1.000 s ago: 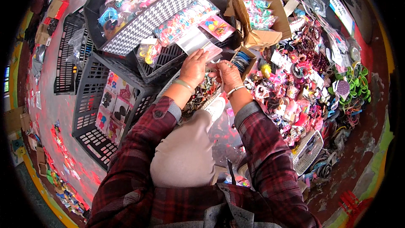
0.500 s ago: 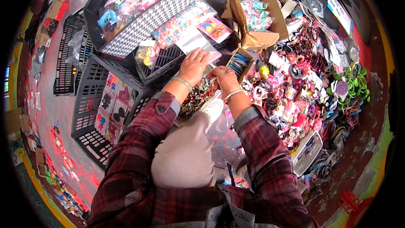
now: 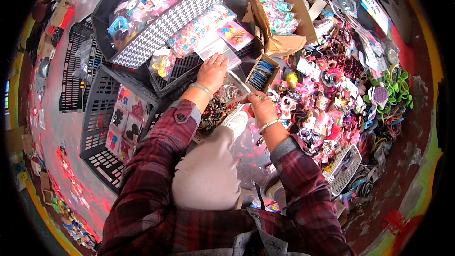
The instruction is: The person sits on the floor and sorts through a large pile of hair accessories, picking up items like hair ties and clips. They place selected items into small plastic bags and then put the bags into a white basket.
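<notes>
My left hand [image 3: 212,73] lies with its fingers stretched out at the near edge of a stack of clear plastic bags [image 3: 211,46]. Closer to me and to the right, my right hand [image 3: 263,109] is closed in a pinch. From it a clear plastic bag [image 3: 232,86] with a pale edge stretches back toward my left hand. Beneath the bag, a container of dark, mixed hair ties [image 3: 208,122] shows beside my shoe. Just beyond my right hand stands a small cardboard box [image 3: 262,73] of blue, banded items. Fingertips of the right hand are partly hidden.
A houndstooth-patterned bin [image 3: 166,21] of packaged accessories stands at the back left. Black crates [image 3: 102,109] are on the left. An open carton [image 3: 286,42] holds bagged items at the back. A large heap of hair accessories [image 3: 327,99] spreads on the right, with a white basket [image 3: 343,169].
My right hand has moved away from the left, toward me and to the right, drawing the clear bag out between them. The left hand has shifted slightly left.
</notes>
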Motion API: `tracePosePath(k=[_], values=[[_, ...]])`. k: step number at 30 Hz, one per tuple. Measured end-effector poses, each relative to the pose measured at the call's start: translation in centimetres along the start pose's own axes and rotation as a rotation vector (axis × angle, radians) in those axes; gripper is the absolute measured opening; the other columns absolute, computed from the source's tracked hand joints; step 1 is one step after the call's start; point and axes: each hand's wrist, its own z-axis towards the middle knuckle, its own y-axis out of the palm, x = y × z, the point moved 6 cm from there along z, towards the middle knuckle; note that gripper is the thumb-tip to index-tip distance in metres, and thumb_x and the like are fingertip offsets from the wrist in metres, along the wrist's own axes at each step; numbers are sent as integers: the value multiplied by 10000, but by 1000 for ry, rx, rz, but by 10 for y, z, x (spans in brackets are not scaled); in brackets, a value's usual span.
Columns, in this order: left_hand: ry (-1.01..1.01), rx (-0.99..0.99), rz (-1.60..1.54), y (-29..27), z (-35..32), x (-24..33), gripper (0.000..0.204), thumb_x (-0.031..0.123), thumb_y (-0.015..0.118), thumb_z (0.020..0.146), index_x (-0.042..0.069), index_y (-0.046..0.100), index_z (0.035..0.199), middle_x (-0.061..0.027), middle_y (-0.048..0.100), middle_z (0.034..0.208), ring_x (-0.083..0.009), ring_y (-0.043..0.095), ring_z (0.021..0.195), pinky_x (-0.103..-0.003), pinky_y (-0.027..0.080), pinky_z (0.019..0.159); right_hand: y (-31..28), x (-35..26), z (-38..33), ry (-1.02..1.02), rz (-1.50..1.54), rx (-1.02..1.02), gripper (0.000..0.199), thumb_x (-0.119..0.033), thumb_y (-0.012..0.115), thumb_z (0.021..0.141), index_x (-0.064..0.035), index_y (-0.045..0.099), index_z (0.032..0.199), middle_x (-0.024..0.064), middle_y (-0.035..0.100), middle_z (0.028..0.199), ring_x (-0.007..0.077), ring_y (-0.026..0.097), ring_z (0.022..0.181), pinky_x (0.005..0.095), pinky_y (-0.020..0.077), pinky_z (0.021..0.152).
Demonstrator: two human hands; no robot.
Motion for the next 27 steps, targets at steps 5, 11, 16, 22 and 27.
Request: tracePosePath(k=[5, 11, 16, 22, 27], values=[[-40, -121, -28, 3, -4, 3, 348, 150, 443, 820, 50, 519, 1145, -159, 499, 1214, -292, 388, 1206, -398, 285, 1001, -45, -8, -50, 27, 40, 3, 94, -114, 536, 795, -27, 572, 795, 101, 618, 686, 79, 368, 400, 218, 276, 376], [9, -184, -71, -38, -4, 39, 635, 190, 634, 700, 82, 397, 1279, -166, 369, 1323, -328, 241, 1282, -454, 194, 1044, -103, -58, -139, -29, 154, 5, 78, -132, 549, 795, -60, 567, 773, 44, 582, 660, 85, 380, 393, 226, 286, 379], [32, -34, -431, -75, -9, 73, 316, 177, 608, 751, 6, 587, 1015, -170, 544, 1126, -304, 495, 1085, -369, 388, 925, -122, -100, -224, -208, 193, 19, 81, -151, 550, 797, -71, 543, 804, 33, 513, 569, 85, 339, 369, 226, 286, 400], [-180, -1167, -1823, -165, -6, 211, 613, 479, 451, 869, -49, 472, 1181, -157, 566, 1120, -232, 567, 1010, -312, 501, 722, -126, -136, -315, -581, 353, -75, 143, -217, 544, 806, -76, 521, 813, 262, 448, 1241, 59, 349, 345, 219, 290, 395], [-100, -1327, -2165, -251, 5, 302, 683, 484, 461, 852, -44, 349, 1270, -210, 517, 1164, -263, 516, 1091, -216, 531, 598, -139, -150, -361, -745, 462, -42, 84, -151, 527, 806, -79, 558, 777, 269, 540, 1105, 49, 355, 359, 196, 285, 372]])
